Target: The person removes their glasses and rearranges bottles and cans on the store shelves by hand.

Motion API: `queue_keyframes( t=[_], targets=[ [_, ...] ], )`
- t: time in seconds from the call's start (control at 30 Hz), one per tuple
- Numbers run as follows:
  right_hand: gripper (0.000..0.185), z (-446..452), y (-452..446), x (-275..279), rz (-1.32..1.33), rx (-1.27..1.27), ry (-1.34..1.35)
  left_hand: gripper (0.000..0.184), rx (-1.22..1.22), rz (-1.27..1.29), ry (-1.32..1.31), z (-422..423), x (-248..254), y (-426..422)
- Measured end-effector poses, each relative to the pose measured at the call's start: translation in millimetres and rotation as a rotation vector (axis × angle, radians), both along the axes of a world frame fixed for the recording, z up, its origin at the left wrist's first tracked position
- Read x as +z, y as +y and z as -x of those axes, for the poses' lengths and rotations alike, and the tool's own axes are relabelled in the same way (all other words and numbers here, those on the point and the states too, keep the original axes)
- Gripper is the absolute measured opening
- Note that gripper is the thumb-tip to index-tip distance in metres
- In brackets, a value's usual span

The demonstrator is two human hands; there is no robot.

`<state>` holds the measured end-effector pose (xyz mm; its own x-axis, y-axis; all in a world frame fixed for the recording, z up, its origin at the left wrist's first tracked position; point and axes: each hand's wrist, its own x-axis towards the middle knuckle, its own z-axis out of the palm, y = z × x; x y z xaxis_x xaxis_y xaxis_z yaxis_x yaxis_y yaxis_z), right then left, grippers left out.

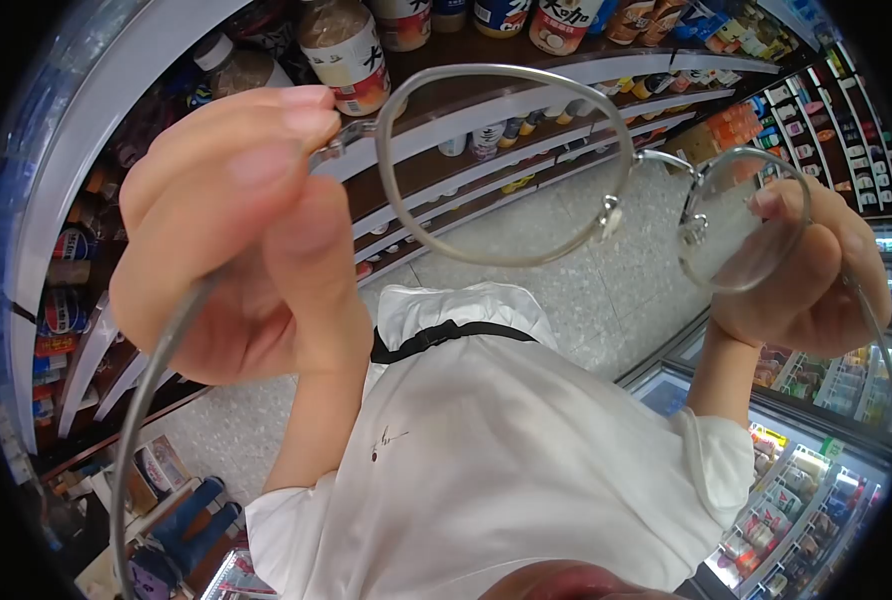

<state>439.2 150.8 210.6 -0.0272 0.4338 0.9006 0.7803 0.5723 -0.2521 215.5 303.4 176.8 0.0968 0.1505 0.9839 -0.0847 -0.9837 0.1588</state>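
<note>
A pair of thin metal-framed glasses [506, 262] hangs close in front of the camera, lenses facing it. My left hand [246, 225] pinches the left temple near its hinge, thumb and fingertips pressed together; that temple curves down toward the lower left edge. On the other side, my right hand [801, 260] has its fingers closed round the right temple and is partly seen through the right lens. Both rims appear tilted, the left one nearer and larger. Below the glasses is the white shirt [526, 450] on my body, with a black strap [456, 335] across it.
Shelves [536, 85] with bottles stand ahead and along the left. A drink bottle [346, 50] is close behind my left hand. Lit display cases [776, 510] hold goods at the right. Grey floor tiles [566, 270] lie between. At lower left show a person's blue-clad legs [191, 520].
</note>
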Motion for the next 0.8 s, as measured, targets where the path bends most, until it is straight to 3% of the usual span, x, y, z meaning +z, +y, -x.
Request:
queue_keyframes(
  t=[0.47, 0.6, 0.8],
  targets=[
    [0.004, 22, 4, 0, -0.088, 0.005, 0.007, 0.019, 0.084, -0.081, 0.015, 19, 5, -3],
    [0.013, 25, -4, 1, -0.083, 0.09, -0.035, 0.023, 0.124, -0.092, 0.159, 36, 12, -6],
    [0.03, 23, -17, 4, -0.083, 0.205, -0.114, 0.047, -0.354, -0.168, 0.188, 57, 16, 1]
  ],
)
